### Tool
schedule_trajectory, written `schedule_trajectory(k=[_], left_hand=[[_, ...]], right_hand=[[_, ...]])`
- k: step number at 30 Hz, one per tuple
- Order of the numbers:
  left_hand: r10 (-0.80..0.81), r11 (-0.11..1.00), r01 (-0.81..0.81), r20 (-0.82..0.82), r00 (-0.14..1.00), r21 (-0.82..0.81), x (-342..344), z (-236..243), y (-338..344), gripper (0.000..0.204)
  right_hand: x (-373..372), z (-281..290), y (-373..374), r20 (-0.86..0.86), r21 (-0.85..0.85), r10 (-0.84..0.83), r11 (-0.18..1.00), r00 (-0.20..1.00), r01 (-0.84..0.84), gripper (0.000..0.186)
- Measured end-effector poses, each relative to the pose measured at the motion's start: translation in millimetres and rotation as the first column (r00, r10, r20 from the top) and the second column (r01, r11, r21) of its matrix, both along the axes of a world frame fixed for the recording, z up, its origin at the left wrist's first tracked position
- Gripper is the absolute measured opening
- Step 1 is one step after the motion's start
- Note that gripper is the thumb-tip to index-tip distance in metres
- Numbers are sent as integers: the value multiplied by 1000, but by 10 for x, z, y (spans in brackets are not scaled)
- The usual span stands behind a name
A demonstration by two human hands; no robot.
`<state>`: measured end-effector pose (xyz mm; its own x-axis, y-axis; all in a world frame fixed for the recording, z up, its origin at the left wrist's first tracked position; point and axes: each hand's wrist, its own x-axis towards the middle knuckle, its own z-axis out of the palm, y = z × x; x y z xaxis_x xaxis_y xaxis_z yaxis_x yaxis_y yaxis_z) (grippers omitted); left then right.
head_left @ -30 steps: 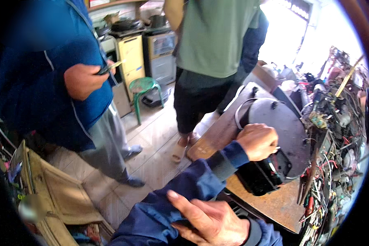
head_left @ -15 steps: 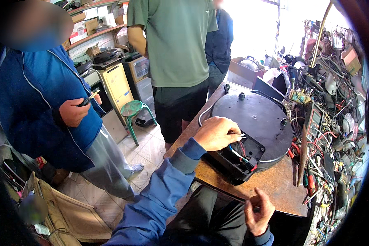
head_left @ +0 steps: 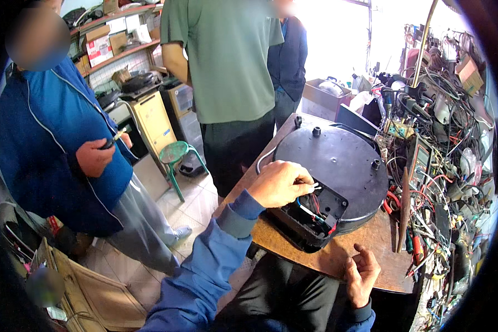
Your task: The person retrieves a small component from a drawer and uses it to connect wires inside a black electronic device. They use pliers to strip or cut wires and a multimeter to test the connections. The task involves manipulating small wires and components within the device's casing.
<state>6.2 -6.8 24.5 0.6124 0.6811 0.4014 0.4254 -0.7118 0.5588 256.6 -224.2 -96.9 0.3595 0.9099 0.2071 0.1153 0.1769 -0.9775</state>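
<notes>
A round black appliance [head_left: 332, 160] with short feet lies upside down on the wooden table [head_left: 393, 265]. At its near side is an open black housing [head_left: 315, 224] with blue, white and red wires [head_left: 314, 206] inside. My left hand [head_left: 282, 184] reaches over that housing, its thumb and fingertips pinched on a thin white wire end [head_left: 316, 187]. Close to the table's front edge, my right hand [head_left: 362, 276] hovers palm up with loosely curled, parted fingers and nothing in them.
Tangled cables and tools [head_left: 442, 144] are heaped along the right side, with red-handled pliers [head_left: 392, 202] at the table's edge. A person in blue [head_left: 66, 138] holds a small dark tool [head_left: 113, 139]. Someone in a green shirt [head_left: 232, 72] stands beyond, near a green stool [head_left: 174, 153].
My right hand has shifted slightly right and up, its fingers a little more raised. My left hand keeps its pinch over the housing. The whole view has shifted slightly.
</notes>
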Motion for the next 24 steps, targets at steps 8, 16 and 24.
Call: schedule_trajectory(k=[8, 16, 24], left_hand=[[12, 999, -11, 34, 999, -42, -16, -9, 9, 22], [27, 1000, -27, 8, 1000, -10, -85, -41, -4, 22], [7, 999, -7, -21, 1000, -41, 67, -109, 79, 21]], right_hand=[[-44, 13, 12, 1, -7, -18, 1000, 1000, 18, 36], [-68, -69, 23, 79, 7, -23, 1000, 997, 23, 38], [70, 199, -77, 267, -55, 0, 998, 964, 15, 34]])
